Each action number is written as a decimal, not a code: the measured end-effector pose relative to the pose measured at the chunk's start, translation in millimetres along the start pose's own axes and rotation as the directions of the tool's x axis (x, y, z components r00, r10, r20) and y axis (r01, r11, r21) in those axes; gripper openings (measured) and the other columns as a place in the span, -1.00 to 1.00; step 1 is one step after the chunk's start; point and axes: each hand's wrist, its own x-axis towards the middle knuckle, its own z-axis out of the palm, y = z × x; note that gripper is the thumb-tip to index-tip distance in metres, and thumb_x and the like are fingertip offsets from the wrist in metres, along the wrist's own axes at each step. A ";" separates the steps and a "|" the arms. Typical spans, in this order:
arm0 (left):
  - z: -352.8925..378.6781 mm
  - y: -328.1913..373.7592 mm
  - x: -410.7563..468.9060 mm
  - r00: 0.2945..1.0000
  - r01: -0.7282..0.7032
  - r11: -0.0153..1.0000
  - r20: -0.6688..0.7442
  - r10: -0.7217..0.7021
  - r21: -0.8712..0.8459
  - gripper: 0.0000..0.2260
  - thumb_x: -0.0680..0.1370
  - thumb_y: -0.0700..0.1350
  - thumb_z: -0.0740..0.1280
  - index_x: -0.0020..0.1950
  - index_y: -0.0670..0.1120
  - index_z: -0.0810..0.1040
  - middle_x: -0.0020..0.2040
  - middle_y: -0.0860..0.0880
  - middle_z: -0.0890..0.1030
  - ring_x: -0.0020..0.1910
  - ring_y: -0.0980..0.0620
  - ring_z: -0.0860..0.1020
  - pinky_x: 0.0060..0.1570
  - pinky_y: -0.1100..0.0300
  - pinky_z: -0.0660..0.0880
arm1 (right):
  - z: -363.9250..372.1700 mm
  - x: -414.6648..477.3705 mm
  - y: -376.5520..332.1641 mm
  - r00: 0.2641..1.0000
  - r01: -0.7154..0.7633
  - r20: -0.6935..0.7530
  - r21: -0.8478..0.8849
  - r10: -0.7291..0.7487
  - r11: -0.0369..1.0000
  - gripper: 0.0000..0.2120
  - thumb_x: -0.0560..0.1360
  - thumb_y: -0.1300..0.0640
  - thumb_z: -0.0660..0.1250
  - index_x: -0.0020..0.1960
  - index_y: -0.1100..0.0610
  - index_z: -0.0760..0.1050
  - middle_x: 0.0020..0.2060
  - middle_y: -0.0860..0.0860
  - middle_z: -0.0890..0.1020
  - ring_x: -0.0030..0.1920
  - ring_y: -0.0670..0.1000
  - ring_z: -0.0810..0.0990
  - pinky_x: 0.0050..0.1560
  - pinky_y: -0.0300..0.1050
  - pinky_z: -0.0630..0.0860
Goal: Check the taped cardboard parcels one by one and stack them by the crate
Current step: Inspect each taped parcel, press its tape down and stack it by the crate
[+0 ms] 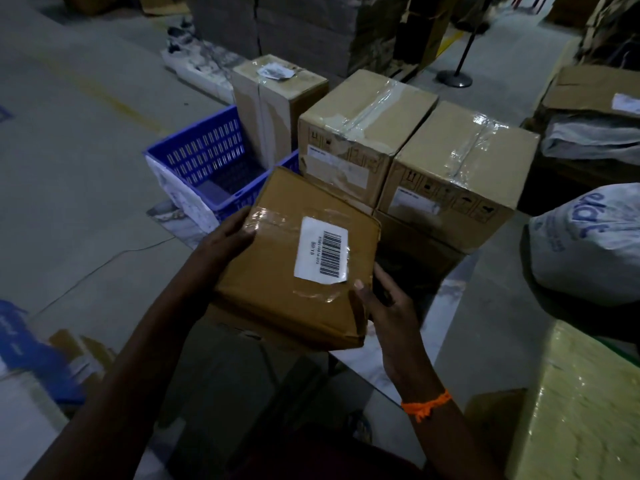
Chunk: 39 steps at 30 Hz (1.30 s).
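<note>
I hold a flat brown taped cardboard parcel (277, 271) with a white barcode label on top, raised above the floor in the middle of the view. My left hand (225, 240) grips its left edge, thumb on the shiny tape. My right hand (377, 303) grips its near right corner, thumb on top. Behind the parcel's far corner stands a blue slatted plastic crate (204, 157). To the right of the crate stand two large taped cartons (363, 133) (460, 174) side by side, and a tall narrow carton (273, 98) stands behind the crate.
A grey printed sack (588, 244) lies at the right. A yellow wrapped block (581, 403) fills the near right corner. Flattened cardboard (242, 327) lies under the parcel. A post on a round base (455, 77) stands far back, with stacked cartons (294, 26) behind.
</note>
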 end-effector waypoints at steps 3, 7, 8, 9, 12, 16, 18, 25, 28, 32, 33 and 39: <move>-6.6 -4.0 -2.1 0.998 0.017 0.996 -0.066 -0.023 -0.090 -0.58 0.60 0.08 0.35 0.44 0.28 0.37 0.22 0.22 0.49 0.11 0.17 0.54 0.07 0.16 0.52 | 0.9 2.1 -10.0 0.997 0.062 0.041 0.043 -0.063 0.997 -0.37 0.49 0.00 0.44 0.54 -0.04 0.42 0.35 -0.10 0.61 0.29 -0.07 0.62 0.14 -0.15 0.63; 22.3 -23.7 -12.9 0.998 0.043 0.991 -0.036 -0.047 -0.126 -0.37 0.49 0.14 0.42 0.53 0.23 0.27 0.32 0.12 0.51 0.16 0.05 0.60 0.01 0.12 0.62 | -10.6 20.5 -23.4 0.992 0.125 0.007 -0.028 -0.125 0.992 -0.59 0.54 0.03 0.44 0.34 -0.28 0.52 0.34 -0.11 0.59 0.27 -0.03 0.63 0.09 -0.07 0.66; 30.3 -31.8 -13.8 0.996 0.056 0.989 -0.054 -0.064 -0.137 -0.31 0.47 0.15 0.43 0.56 0.20 0.24 0.40 0.05 0.48 0.19 0.01 0.60 0.01 0.09 0.62 | -15.5 26.1 -24.9 0.993 0.115 0.007 -0.048 -0.114 0.992 -0.60 0.54 0.03 0.45 0.30 -0.32 0.53 0.34 -0.08 0.59 0.27 0.01 0.64 0.12 0.01 0.66; 39.3 -37.5 -14.9 0.994 0.068 0.986 -0.076 -0.080 -0.151 -0.28 0.49 0.17 0.44 0.59 0.19 0.20 0.46 0.01 0.43 0.21 -0.01 0.58 0.02 0.07 0.61 | -21.7 31.0 -25.3 0.996 0.095 0.007 -0.072 -0.094 0.993 -0.59 0.52 -0.01 0.46 0.31 -0.32 0.53 0.35 -0.05 0.58 0.27 0.04 0.64 0.16 0.10 0.66; 59.0 -45.7 -13.1 0.985 0.116 0.977 -0.107 -0.136 -0.177 -0.23 0.48 0.24 0.44 0.60 0.25 0.12 0.55 0.00 0.32 0.32 -0.12 0.50 0.24 -0.17 0.53 | -40.7 37.4 -27.1 0.997 0.079 0.019 -0.111 -0.077 0.991 -0.44 0.44 -0.10 0.49 0.44 -0.20 0.50 0.36 0.00 0.59 0.26 0.08 0.65 0.21 0.20 0.64; 70.7 -43.3 -8.7 0.979 0.105 0.973 -0.150 -0.138 -0.204 -0.31 0.58 0.10 0.39 0.63 0.16 0.12 0.53 -0.02 0.32 0.29 -0.10 0.47 0.17 -0.04 0.50 | -55.1 42.9 -24.3 0.997 0.064 0.040 -0.123 -0.059 0.990 -0.50 0.56 0.02 0.43 0.47 -0.17 0.47 0.31 -0.04 0.63 0.18 0.04 0.70 0.17 0.12 0.66; 72.7 -39.6 -6.1 0.979 0.104 0.978 -0.154 -0.132 -0.179 -0.35 0.60 0.06 0.35 0.63 0.14 0.13 0.54 -0.04 0.32 0.32 -0.12 0.47 0.18 -0.03 0.50 | -57.4 45.4 -26.4 0.998 0.050 0.036 -0.121 -0.046 0.991 -0.53 0.58 0.08 0.41 0.46 -0.12 0.48 0.26 -0.07 0.67 0.14 -0.01 0.71 0.11 0.03 0.67; 70.4 -36.6 -7.7 0.982 0.093 0.987 -0.151 -0.113 -0.133 -0.29 0.57 0.16 0.38 0.62 0.24 0.06 0.55 0.00 0.30 0.36 -0.13 0.46 0.32 -0.20 0.47 | -41.0 56.1 -48.1 0.971 -0.089 0.207 -0.148 0.118 0.985 -0.68 0.58 0.07 0.42 0.32 -0.05 0.53 0.15 0.02 0.73 0.06 0.02 0.75 -0.03 -0.08 0.68; 67.0 -34.1 -24.6 0.973 -0.020 0.990 -0.232 -0.012 -0.137 -0.21 0.52 0.18 0.44 0.62 0.22 0.06 0.46 0.11 0.34 0.27 0.01 0.49 0.15 0.03 0.52 | -36.0 62.6 -54.5 0.952 -0.021 0.301 -0.140 0.063 0.990 -0.60 0.54 0.15 0.46 0.34 -0.06 0.51 0.15 -0.03 0.73 0.11 0.00 0.73 -0.01 -0.11 0.67; 65.9 -43.3 -44.7 0.931 -0.175 0.974 -0.345 0.117 -0.144 -0.17 0.39 0.24 0.47 0.57 0.18 0.16 0.48 0.14 0.40 0.37 0.17 0.48 0.19 0.09 0.55 | -41.2 77.2 -54.9 0.910 0.081 0.415 -0.140 -0.016 0.987 -0.35 0.46 0.21 0.51 0.49 -0.04 0.41 0.29 -0.01 0.66 0.30 0.05 0.64 0.24 0.08 0.59; 67.6 -44.0 -47.1 0.924 -0.178 0.966 -0.368 0.099 -0.188 -0.23 0.39 0.24 0.46 0.53 0.19 0.21 0.46 0.15 0.41 0.39 0.18 0.46 0.21 0.09 0.54 | -45.8 83.1 -51.3 0.900 0.096 0.435 -0.149 -0.022 0.984 -0.30 0.44 0.23 0.51 0.52 -0.02 0.38 0.33 0.01 0.63 0.34 0.07 0.61 0.28 0.12 0.56; 86.2 -63.8 -64.7 0.948 -0.036 0.942 -0.309 -0.073 -0.335 -0.38 0.51 0.31 0.26 0.55 0.22 0.22 0.45 0.03 0.47 0.30 0.14 0.55 0.23 -0.10 0.55 | -97.6 109.3 -15.9 0.901 0.081 0.432 -0.235 0.029 0.969 -0.22 0.38 0.42 0.47 0.54 0.10 0.34 0.37 0.04 0.60 0.39 0.08 0.56 0.29 0.09 0.59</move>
